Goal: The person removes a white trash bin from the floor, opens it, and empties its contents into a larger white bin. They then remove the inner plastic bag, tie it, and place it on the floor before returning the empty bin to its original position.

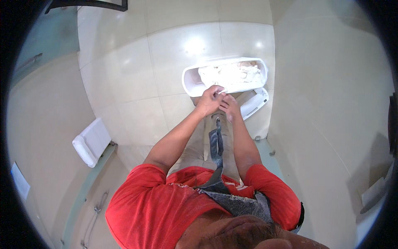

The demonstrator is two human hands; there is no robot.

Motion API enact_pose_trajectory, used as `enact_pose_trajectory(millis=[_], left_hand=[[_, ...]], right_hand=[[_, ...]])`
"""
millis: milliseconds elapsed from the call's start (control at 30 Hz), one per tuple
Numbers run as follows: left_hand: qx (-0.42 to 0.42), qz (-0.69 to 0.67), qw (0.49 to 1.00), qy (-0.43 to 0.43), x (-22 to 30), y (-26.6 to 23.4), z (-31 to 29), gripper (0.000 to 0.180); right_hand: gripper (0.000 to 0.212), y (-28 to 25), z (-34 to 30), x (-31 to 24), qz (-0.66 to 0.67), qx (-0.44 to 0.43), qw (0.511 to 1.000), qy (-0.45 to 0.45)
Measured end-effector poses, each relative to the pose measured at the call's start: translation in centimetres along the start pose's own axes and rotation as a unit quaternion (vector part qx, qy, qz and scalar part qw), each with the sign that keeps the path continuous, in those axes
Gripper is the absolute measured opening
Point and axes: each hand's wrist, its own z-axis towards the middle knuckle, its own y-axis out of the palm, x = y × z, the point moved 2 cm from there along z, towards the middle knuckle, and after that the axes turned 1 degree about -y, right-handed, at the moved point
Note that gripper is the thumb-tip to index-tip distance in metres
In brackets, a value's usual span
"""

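An oblong white bin stands in front of me, its top uncovered. Crumpled white paper or tissue fills its middle and right side. At the bin's near rim, my left hand is closed in a pinch, with a small white bit showing at its fingertips. My right hand is close beside it, fingers bent toward the left hand. What the right fingers hold, if anything, is hidden. A white lid-like piece with a dark slot leans or lies just right of my hands, against the bin's near side.
Pale tiles cover the floor. A plain wall rises on the right. To the left are a white box-shaped fixture and a glass panel edge. A shower hose hangs at the lower left. A dark frame stands at the far left.
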Motion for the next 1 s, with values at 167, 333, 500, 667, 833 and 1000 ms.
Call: enact_pose_trajectory(millis=[167,333,500,667,833,1000], left_hand=[[0.08,-0.044,0.995,0.049,-1.9,-2.8,0.4,0.021],[0.075,-0.11,0.99,-0.048,-1.3,-5.8,0.1,0.024],[0.124,-0.112,0.984,-0.055,-3.1,-6.9,-0.6,0.026],[0.202,-0.115,0.966,-0.115,-7.6,-7.1,-0.3,0.03],[0.226,-0.153,0.946,-0.173,-10.8,-7.4,0.3,0.03],[0.173,-0.265,0.931,-0.181,-11.6,-6.4,1.2,0.026]], right_hand=[[0.055,-7.3,1.6,-9.1,-0.046,0.179,0.98,-0.075],[0.057,-9.5,7.5,-18.0,-0.068,0.133,0.981,-0.125],[0.051,-8.1,9.7,-21.8,-0.212,0.093,0.972,-0.044],[0.034,-10.5,10.9,-22.8,-0.217,0.067,0.971,-0.077],[0.028,-9.2,9.2,-23.9,-0.267,0.121,0.936,-0.194],[0.024,-8.6,5.9,-22.4,-0.361,0.13,0.859,-0.341]])
